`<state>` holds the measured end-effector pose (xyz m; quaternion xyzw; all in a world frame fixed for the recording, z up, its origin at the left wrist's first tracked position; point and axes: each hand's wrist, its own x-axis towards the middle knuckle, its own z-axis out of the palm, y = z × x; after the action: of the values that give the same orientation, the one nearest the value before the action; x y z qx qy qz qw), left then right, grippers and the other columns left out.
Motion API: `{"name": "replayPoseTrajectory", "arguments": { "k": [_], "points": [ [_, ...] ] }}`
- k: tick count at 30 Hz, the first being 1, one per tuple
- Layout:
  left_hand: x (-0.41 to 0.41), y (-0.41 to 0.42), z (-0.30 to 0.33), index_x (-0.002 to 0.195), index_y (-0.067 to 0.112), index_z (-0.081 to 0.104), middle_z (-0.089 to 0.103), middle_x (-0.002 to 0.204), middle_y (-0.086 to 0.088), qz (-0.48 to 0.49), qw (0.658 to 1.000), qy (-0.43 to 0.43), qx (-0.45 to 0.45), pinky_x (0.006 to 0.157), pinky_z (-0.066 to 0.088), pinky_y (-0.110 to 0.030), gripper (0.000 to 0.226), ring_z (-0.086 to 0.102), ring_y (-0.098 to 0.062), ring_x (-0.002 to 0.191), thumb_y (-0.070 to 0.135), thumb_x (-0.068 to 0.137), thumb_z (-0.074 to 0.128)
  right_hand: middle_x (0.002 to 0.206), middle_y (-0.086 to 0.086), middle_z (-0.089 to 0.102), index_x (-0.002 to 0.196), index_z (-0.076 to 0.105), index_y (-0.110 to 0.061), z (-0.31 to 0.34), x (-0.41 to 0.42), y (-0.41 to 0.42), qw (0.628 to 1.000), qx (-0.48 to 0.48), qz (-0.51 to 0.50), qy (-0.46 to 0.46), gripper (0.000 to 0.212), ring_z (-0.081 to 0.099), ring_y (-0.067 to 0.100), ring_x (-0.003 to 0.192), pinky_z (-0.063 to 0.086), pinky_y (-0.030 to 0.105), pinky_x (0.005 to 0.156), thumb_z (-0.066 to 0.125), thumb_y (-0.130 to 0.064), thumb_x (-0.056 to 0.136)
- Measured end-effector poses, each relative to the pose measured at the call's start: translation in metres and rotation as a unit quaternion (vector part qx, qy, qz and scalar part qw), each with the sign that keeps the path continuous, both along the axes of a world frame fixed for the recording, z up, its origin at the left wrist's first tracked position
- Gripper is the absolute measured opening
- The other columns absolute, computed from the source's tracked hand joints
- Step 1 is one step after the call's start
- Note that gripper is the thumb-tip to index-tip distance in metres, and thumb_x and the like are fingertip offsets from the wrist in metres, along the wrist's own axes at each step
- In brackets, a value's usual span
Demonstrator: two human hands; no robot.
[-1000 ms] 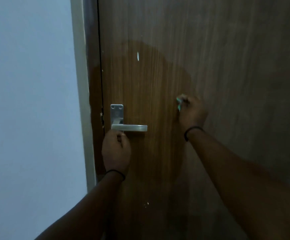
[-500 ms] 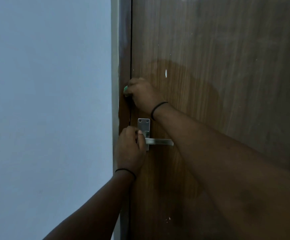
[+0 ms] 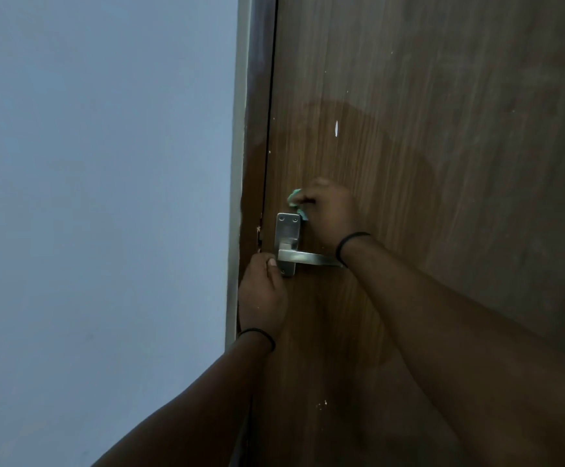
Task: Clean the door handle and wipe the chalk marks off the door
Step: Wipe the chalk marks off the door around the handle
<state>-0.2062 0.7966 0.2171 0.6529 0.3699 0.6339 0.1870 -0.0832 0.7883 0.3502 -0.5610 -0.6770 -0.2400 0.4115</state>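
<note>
From the head view, the person's right hand point(image 3: 328, 214) was closed round a small crumpled green cloth point(image 3: 295, 201), pressed to the brown wood-grain door point(image 3: 443, 163) just above the brushed-metal lever door handle point(image 3: 308, 257). The handle's long axis ran level, directly below that grip, so the right hand seemed nearer for wiping. The left hand point(image 3: 262, 293) was curled at the plate's lower corner, a white chalk mark point(image 3: 336, 127) well above.

Wall point(image 3: 99, 197): plain pale blue-grey, fills the left half.
Frame point(image 3: 239, 163): pale strip beside a dark brown jamb, running top to bottom.
Light: dim, even.
</note>
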Motion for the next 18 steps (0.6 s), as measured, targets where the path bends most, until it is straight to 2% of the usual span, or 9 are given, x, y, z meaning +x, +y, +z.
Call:
{"name": "replayPoseTrajectory", "arguments": {
  "k": [1, 2, 5, 6, 7, 10, 12, 15, 18],
  "points": [
    [-0.002, -0.002, 0.004, 0.109, 0.015, 0.057, 0.062, 0.092, 0.002, -0.001, 1.000, -0.007, -0.006, 0.061, 0.038, -0.015, 0.023, 0.058, -0.010, 0.082, 0.024, 0.104, 0.037, 0.104, 0.001, 0.066, 0.097, 0.074, -0.013, -0.002, 0.001, 0.001, 0.999, 0.015, -0.011, 0.035, 0.020, 0.059, 0.008, 0.094, 0.043, 0.012, 0.082, 0.058, -0.003, 0.090],
    [-0.003, -0.002, 0.009, 0.111, 0.015, 0.057, 0.062, 0.094, 0.001, -0.001, 1.000, -0.014, -0.012, 0.061, 0.037, -0.014, 0.024, 0.059, -0.011, 0.085, 0.024, 0.104, 0.036, 0.105, 0.001, 0.065, 0.097, 0.074, -0.013, -0.001, -0.001, 0.003, 0.999, 0.006, -0.022, 0.024, 0.020, 0.058, 0.008, 0.093, 0.043, 0.014, 0.082, 0.058, -0.004, 0.090],
    [-0.004, -0.003, 0.025, 0.126, 0.017, 0.053, 0.058, 0.106, 0.007, -0.004, 1.000, 0.007, -0.016, 0.068, 0.037, -0.012, 0.028, 0.056, -0.009, 0.095, 0.017, 0.102, 0.038, 0.108, 0.002, 0.060, 0.102, 0.071, -0.016, -0.001, -0.012, 0.007, 0.989, -0.070, -0.045, -0.119, 0.019, 0.056, 0.015, 0.099, 0.050, 0.029, 0.086, 0.058, -0.008, 0.090],
    [-0.005, -0.002, 0.029, 0.131, 0.018, 0.050, 0.058, 0.110, 0.008, -0.007, 1.000, 0.023, -0.013, 0.070, 0.037, -0.011, 0.032, 0.053, -0.007, 0.097, 0.014, 0.101, 0.040, 0.108, 0.003, 0.060, 0.103, 0.071, -0.015, 0.002, -0.012, 0.005, 0.988, -0.077, -0.045, -0.126, 0.019, 0.057, 0.016, 0.100, 0.051, 0.031, 0.087, 0.058, -0.008, 0.091],
    [-0.006, -0.001, 0.031, 0.134, 0.017, 0.048, 0.058, 0.114, 0.006, -0.012, 0.999, 0.037, -0.015, 0.073, 0.038, -0.012, 0.036, 0.053, -0.007, 0.099, 0.012, 0.100, 0.041, 0.108, 0.003, 0.061, 0.102, 0.072, -0.014, 0.004, -0.010, 0.003, 0.991, -0.067, -0.046, -0.110, 0.019, 0.058, 0.017, 0.099, 0.051, 0.031, 0.086, 0.057, -0.008, 0.091],
    [-0.009, 0.003, 0.031, 0.140, 0.016, 0.045, 0.060, 0.127, -0.002, -0.018, 0.996, 0.072, -0.039, 0.088, 0.043, -0.023, 0.040, 0.056, -0.015, 0.112, 0.012, 0.100, 0.041, 0.106, 0.005, 0.065, 0.099, 0.074, -0.011, -0.009, 0.005, -0.009, 0.999, -0.016, -0.039, 0.034, 0.021, 0.060, 0.014, 0.096, 0.049, 0.024, 0.086, 0.057, -0.001, 0.090],
    [-0.011, 0.004, 0.023, 0.141, 0.016, 0.045, 0.059, 0.131, -0.004, -0.020, 0.994, 0.089, -0.057, 0.092, 0.044, -0.026, 0.041, 0.056, -0.017, 0.117, 0.012, 0.100, 0.040, 0.106, 0.002, 0.067, 0.096, 0.073, -0.014, -0.024, 0.013, -0.019, 0.992, -0.103, -0.063, 0.048, 0.022, 0.062, 0.013, 0.097, 0.051, 0.028, 0.090, 0.059, 0.001, 0.088],
    [-0.011, -0.001, 0.013, 0.139, 0.016, 0.047, 0.061, 0.127, -0.003, -0.022, 0.993, 0.074, -0.085, 0.092, 0.045, -0.028, 0.040, 0.057, -0.017, 0.114, 0.011, 0.099, 0.042, 0.108, 0.001, 0.069, 0.093, 0.072, -0.015, -0.029, 0.022, -0.032, 0.967, -0.212, -0.084, 0.110, 0.022, 0.061, 0.014, 0.103, 0.052, 0.036, 0.095, 0.058, 0.002, 0.088],
    [-0.013, -0.009, 0.011, 0.132, 0.013, 0.052, 0.061, 0.105, 0.004, 0.003, 0.996, 0.052, -0.071, 0.080, 0.042, -0.022, 0.036, 0.056, -0.011, 0.097, 0.010, 0.097, 0.047, 0.108, 0.002, 0.068, 0.090, 0.072, -0.013, -0.016, 0.024, -0.048, 0.961, -0.157, -0.060, 0.218, 0.021, 0.062, 0.015, 0.100, 0.054, 0.031, 0.088, 0.057, 0.001, 0.091]
  ]
}}
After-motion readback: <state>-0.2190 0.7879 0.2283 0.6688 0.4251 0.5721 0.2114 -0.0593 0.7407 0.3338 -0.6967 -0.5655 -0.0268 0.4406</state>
